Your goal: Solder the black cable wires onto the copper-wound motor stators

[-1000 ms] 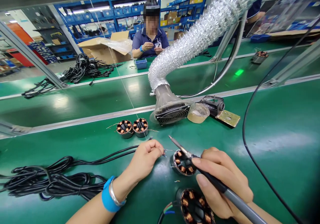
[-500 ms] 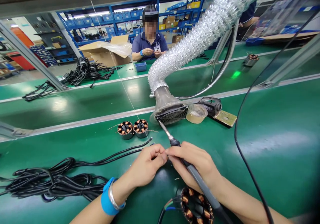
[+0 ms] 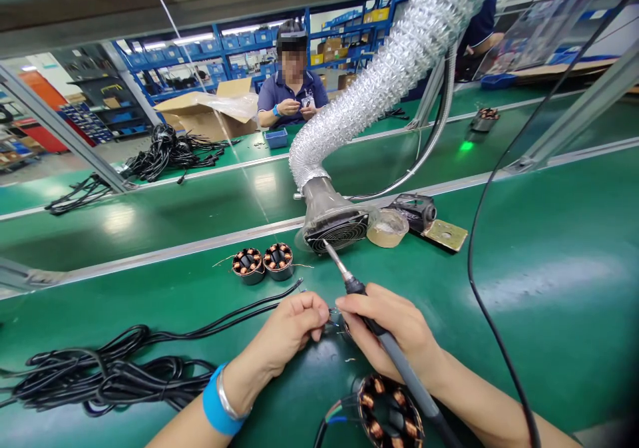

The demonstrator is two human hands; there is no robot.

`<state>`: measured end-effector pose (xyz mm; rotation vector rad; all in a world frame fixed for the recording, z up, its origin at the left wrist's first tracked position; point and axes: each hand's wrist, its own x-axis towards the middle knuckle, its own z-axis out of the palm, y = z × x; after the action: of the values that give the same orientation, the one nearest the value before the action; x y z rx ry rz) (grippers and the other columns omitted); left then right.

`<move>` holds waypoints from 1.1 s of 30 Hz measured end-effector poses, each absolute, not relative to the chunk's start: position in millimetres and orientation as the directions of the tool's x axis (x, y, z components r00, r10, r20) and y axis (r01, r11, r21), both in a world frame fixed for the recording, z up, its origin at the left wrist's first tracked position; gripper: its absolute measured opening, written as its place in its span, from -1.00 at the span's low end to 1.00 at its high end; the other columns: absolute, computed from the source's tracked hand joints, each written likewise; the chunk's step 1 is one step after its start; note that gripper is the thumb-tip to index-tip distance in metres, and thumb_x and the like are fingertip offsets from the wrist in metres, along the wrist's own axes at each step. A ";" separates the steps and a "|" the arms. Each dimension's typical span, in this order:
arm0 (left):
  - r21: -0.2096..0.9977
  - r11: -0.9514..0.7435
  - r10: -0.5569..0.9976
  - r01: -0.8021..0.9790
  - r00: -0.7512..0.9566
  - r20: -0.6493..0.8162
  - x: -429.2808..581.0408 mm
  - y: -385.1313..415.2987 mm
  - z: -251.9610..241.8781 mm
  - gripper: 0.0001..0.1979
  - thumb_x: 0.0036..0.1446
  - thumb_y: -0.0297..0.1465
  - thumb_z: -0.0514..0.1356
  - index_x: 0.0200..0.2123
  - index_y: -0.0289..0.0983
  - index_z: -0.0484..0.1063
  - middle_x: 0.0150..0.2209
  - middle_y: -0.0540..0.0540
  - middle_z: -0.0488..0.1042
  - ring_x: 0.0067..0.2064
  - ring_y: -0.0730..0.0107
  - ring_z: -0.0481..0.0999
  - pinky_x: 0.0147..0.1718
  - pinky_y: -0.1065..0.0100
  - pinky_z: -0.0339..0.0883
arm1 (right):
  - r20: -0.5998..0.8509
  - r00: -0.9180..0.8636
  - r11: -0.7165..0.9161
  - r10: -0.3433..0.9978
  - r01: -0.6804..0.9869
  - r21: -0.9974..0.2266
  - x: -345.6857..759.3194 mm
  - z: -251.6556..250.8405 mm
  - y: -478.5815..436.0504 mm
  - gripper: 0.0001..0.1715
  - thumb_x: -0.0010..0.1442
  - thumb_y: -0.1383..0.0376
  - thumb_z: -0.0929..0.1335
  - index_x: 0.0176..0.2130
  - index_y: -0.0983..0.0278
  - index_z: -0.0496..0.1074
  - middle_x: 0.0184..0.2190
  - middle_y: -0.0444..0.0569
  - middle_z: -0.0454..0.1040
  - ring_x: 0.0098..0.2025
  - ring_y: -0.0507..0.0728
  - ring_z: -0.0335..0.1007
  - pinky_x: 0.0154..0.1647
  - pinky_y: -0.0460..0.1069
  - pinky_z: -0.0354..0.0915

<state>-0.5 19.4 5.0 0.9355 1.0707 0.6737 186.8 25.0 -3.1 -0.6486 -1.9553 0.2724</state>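
My right hand (image 3: pixel 399 328) is wrapped round a soldering iron (image 3: pixel 407 368), its metal tip pointing away from me, in front of a round fan grille (image 3: pixel 344 233). My left hand (image 3: pixel 294 325) is pinched on thin wires, whose fine ends (image 3: pixel 333 312) poke out towards my right fingertips. A small gap separates the two hands. Below my right hand lies a motor stator (image 3: pixel 389 411) with copper windings, and a black cable (image 3: pixel 324 429) with coloured cores leads to it. Part of a dark round thing shows behind my right fingers; its kind is hidden.
Two more stators (image 3: pixel 263 263) sit beyond my hands. Coiled black cables (image 3: pixel 114 375) lie at the left. A silver duct (image 3: pixel 359 95) runs down to the fan, beside a tape roll (image 3: pixel 388 228) and an iron stand (image 3: pixel 424 218). A co-worker (image 3: pixel 293 92) sits opposite.
My hands have drawn slightly apart, and wire ends now show between them. The iron's tip appears farther right, over the grille. The whole view has shifted slightly.
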 end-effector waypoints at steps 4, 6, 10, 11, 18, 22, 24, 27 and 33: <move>0.897 0.442 0.862 -0.022 0.286 -0.418 2.2 17.6 4.4 -0.71 -0.06 -0.19 0.25 -0.54 -0.26 0.27 -0.69 0.18 0.11 -0.66 0.63 -0.14 -0.63 0.42 -0.31 | 0.706 -0.352 0.788 0.615 0.313 -0.530 189.2 -5.2 21.0 -0.64 0.15 0.50 0.31 -0.04 0.28 0.38 -0.44 -0.08 0.47 -0.47 0.06 0.33 -0.44 -0.04 0.31; 0.907 0.420 0.876 -0.018 0.269 -0.401 3.0 16.7 4.0 -0.71 -0.06 -0.19 0.25 -0.55 -0.26 0.27 -0.68 0.18 0.07 -0.64 0.62 -0.13 -0.62 0.42 -0.30 | 0.672 -0.396 0.780 0.625 0.284 -0.558 189.3 -6.1 19.0 -0.65 0.14 0.48 0.32 -0.05 0.27 0.37 -0.41 -0.09 0.49 -0.46 0.07 0.35 -0.43 -0.03 0.33; 0.919 0.394 0.890 -0.004 0.252 -0.381 3.6 14.2 1.0 -0.72 -0.03 -0.21 0.22 -0.56 -0.25 0.24 -0.68 0.20 -0.01 -0.62 0.61 -0.15 -0.60 0.43 -0.27 | 0.691 -0.374 0.786 0.619 0.288 -0.548 187.1 -11.3 20.7 -0.71 0.22 0.51 0.29 -0.08 0.25 0.38 -0.37 -0.09 0.52 -0.45 0.04 0.36 -0.42 -0.07 0.35; 0.922 0.388 0.894 0.002 0.244 -0.377 3.7 13.5 0.0 -0.73 -0.03 -0.23 0.21 -0.56 -0.25 0.23 -0.68 0.21 -0.03 -0.62 0.61 -0.17 -0.60 0.43 -0.26 | 0.701 -0.353 0.785 0.619 0.297 -0.544 186.8 -13.3 22.2 -0.71 0.23 0.51 0.28 -0.08 0.26 0.37 -0.38 -0.09 0.52 -0.44 0.04 0.37 -0.42 -0.08 0.35; 0.946 0.310 0.930 0.096 0.177 -0.322 6.8 9.1 -7.3 -0.75 0.04 -0.25 0.17 -0.54 -0.24 0.20 -0.62 0.18 -0.03 -0.58 0.57 -0.16 -0.57 0.43 -0.18 | 0.774 -0.321 0.831 0.546 0.320 -0.454 187.2 -20.9 27.8 -0.70 0.25 0.52 0.27 -0.05 0.26 0.37 -0.35 -0.08 0.56 -0.51 0.02 0.31 -0.50 -0.09 0.29; 0.960 0.231 0.955 0.157 0.151 -0.254 10.0 6.5 -8.7 -0.73 0.09 -0.25 0.15 -0.55 -0.24 0.20 -0.61 0.16 0.00 -0.55 0.53 -0.09 -0.55 0.43 -0.12 | 0.788 -0.307 0.833 0.533 0.352 -0.426 192.2 -14.2 23.1 -0.73 0.23 0.48 0.31 -0.07 0.28 0.40 -0.45 -0.09 0.52 -0.53 0.04 0.30 -0.51 -0.07 0.29; 0.964 0.193 0.965 0.185 0.141 -0.220 11.4 5.3 -8.0 -0.74 0.09 -0.26 0.14 -0.55 -0.24 0.21 -0.59 0.13 0.05 -0.53 0.50 -0.02 -0.53 0.43 -0.08 | 0.788 -0.278 0.821 0.550 0.354 -0.448 198.5 -10.6 19.0 -0.70 0.22 0.50 0.31 -0.06 0.29 0.42 -0.46 -0.09 0.51 -0.52 0.04 0.30 -0.51 -0.06 0.29; 0.963 0.149 0.974 0.225 0.136 -0.183 12.6 4.1 -6.8 -0.76 0.11 -0.28 0.12 -0.55 -0.25 0.24 -0.57 0.10 0.12 -0.49 0.47 0.07 -0.49 0.42 -0.02 | 0.756 -0.212 0.778 0.619 0.296 -0.553 212.2 -6.9 10.4 -0.55 0.23 0.54 0.29 0.07 0.25 0.39 -0.39 -0.09 0.54 -0.46 0.04 0.37 -0.45 -0.07 0.34; 0.955 0.162 0.969 0.249 0.142 -0.201 13.0 3.2 -6.5 -0.76 0.14 -0.29 0.08 -0.54 -0.24 0.22 -0.58 0.11 0.06 -0.50 0.47 0.01 -0.50 0.41 -0.06 | 0.664 -0.063 0.664 0.745 0.162 -0.730 234.1 -10.4 -4.0 -0.69 0.26 0.32 0.30 -0.02 0.22 0.50 -0.41 -0.04 0.48 -0.42 0.11 0.39 -0.48 -0.01 0.30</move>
<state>13.0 3.2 -6.5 1.3117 1.3335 0.8283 234.1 -4.0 -10.4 -0.7653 -1.5933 0.5633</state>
